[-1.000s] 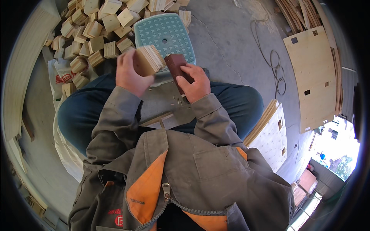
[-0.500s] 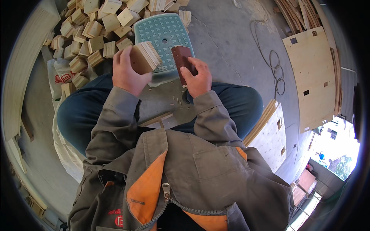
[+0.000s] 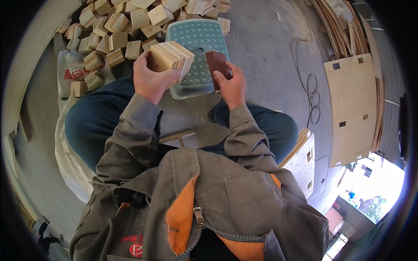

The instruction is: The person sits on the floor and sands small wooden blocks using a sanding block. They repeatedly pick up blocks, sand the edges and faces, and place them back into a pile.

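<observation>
A plywood block with layered edges is gripped in my left hand, its thumb across the near face and its fingers round the far left side. It is held tilted over the left part of a pale teal plastic stool. My right hand grasps a reddish-brown sanding block at the stool's right edge, thumb on one side and fingers on the other. The two blocks are apart, with the stool's patterned top between them.
Many loose plywood blocks lie heaped beyond the stool on the left. A white sack spreads beside my left knee. On the right are a coiled cable, plywood sheets with square holes and another stack by my right knee.
The plywood block has turned, showing more of its layered edge, and both hands have shifted slightly right in the picture. The view itself has moved a little. Both grips hold.
</observation>
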